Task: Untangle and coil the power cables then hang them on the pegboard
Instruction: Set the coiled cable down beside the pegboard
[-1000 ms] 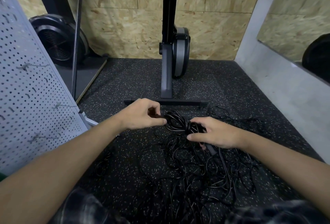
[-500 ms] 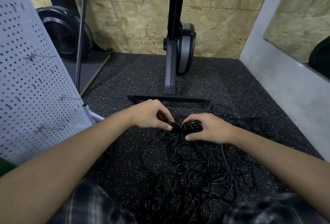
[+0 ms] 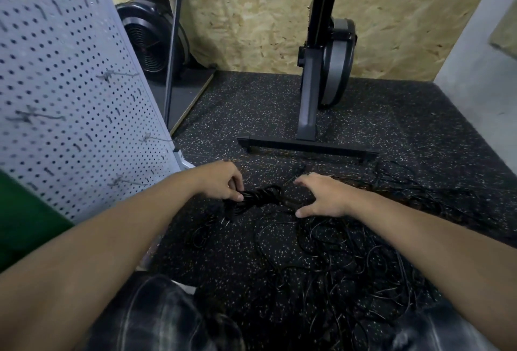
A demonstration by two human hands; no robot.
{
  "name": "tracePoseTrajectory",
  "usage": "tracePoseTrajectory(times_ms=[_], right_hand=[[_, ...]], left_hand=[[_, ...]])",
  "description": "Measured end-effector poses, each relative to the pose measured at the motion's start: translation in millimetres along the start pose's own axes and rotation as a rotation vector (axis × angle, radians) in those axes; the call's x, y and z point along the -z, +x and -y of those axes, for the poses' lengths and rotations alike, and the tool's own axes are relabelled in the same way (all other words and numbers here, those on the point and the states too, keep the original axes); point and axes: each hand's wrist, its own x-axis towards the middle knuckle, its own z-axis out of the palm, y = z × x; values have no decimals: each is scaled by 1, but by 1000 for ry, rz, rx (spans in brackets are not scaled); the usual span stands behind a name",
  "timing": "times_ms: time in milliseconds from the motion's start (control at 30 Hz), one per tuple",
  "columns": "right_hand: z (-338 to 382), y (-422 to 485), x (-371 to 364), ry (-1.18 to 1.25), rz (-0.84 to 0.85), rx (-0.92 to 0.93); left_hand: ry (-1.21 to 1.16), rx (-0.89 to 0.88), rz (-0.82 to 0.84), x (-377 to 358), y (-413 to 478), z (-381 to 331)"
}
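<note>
Left hand: fingers and thumb curled round one end of a coiled bundle of black cable, pinching it. The bundle looks twisted and lies level, its free end pointing toward the right hand.

Right hand: holds nothing, palm down, fingers and thumb spread wide, just beside the bundle's free end. Whether it touches any cable beneath cannot be told.

Landmark: the foot bar of a black stand on the floor.
- Both hands sit on the person's side of the foot bar, near it, the left toward its left end and the right below its middle.
- The loose cables, a thin black tangle, lie spread on the speckled rubber floor nearer the person than the foot bar. A few strands reach close to its right end.
- The pegboard, white and perforated, stands left of the foot bar, tilted in view. Wire hooks stick out of it, and no cable hangs there.
- An upright post rises from the middle of the foot bar, with a round grey housing behind it.
- A chipboard wall stands beyond the foot bar. A black fan wheel sits beyond it to the left, behind the pegboard's edge.
- Plaid cloth over the person's knees lies nearest the camera. Image soft there.
</note>
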Motion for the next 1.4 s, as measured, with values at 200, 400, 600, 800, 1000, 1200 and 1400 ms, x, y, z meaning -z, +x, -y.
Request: tracePoseTrajectory(times_ms=[200, 400, 600, 800, 1000, 1200, 1400], right_hand=[[15, 31, -24, -214, 83, 45], [18, 72, -44, -433, 148, 87], [22, 109, -74, -379, 153, 101], [6, 105, -133, -301, 220, 70], [-36, 83, -162, -234, 350, -48], [-42, 73, -166, -186, 301, -114], [-34, 69, -174, -160, 257, -131]], left_hand=[[-187, 216, -98, -37, -13, 68], [-339, 450, -251, -111, -6, 122], [-402, 533, -340, -164, 20, 153], [-436, 582, -278, -223, 49, 171], [-364, 625, -320, -263, 58, 180], [-164, 408, -345, -257, 64, 161], [-197, 17, -40, -252, 93, 79]])
